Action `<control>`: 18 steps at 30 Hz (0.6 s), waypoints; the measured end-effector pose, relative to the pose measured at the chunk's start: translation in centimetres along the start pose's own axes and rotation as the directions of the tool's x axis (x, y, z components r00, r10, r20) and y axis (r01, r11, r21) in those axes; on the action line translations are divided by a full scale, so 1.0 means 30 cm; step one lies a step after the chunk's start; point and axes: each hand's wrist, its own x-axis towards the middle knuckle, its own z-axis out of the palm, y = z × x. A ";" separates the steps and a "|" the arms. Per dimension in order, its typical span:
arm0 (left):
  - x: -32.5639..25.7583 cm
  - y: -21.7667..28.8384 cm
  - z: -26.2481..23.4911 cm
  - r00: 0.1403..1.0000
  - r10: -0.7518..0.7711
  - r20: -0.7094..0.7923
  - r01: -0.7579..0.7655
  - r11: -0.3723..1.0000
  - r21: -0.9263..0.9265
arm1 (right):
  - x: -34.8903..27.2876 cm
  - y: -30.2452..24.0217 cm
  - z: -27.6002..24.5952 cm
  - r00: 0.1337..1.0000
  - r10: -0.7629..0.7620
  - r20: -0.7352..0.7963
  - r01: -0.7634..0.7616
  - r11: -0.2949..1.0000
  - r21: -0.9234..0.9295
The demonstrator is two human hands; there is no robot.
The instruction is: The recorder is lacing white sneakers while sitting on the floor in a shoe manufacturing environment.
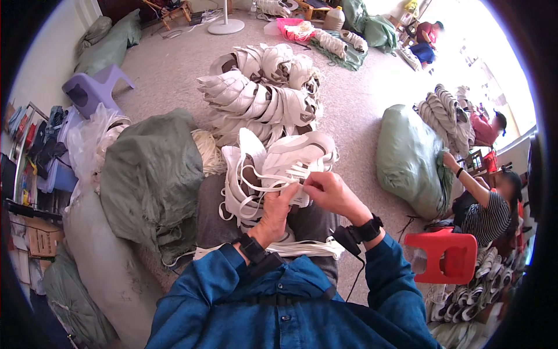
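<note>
Nearest my view, I register a bundle of white cords [302, 249] lying across the lap. Ahead of it, the left hand [273, 218] grips the white shoe upper [305, 150] near its eyelets, thumb in front; its other fingers are mostly hidden. The right hand [336, 195] pinches a white lace [270, 188] between thumb and forefinger at the same spot (the exact contact is too small for me to resolve). The upper is located over the knees, its laces looping leftward. Just beyond it, I log nested rows of uppers [256, 102]. A dark green sack [151, 168] lies to the left; a red stool [415, 241] and a pale green sack [407, 157] stand to the right. Farther out are a purple stool [96, 87] and, at the far side, a round white base [225, 27] on the floor [168, 70].
</note>
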 end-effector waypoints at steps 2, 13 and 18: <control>-0.004 0.002 0.003 1.000 0.010 -0.003 -0.010 1.000 -0.006 | -0.028 0.013 -0.022 0.998 0.062 0.004 -0.061 0.998 -0.025; 0.004 0.004 -0.013 0.999 -0.032 0.025 0.032 0.999 -0.002 | -0.059 0.031 -0.076 0.991 0.127 -0.041 -0.129 0.991 -0.043; 0.002 0.008 0.034 1.000 0.010 0.007 -0.009 0.997 -0.081 | 0.001 0.042 -0.042 0.990 0.040 -0.137 -0.020 0.990 0.143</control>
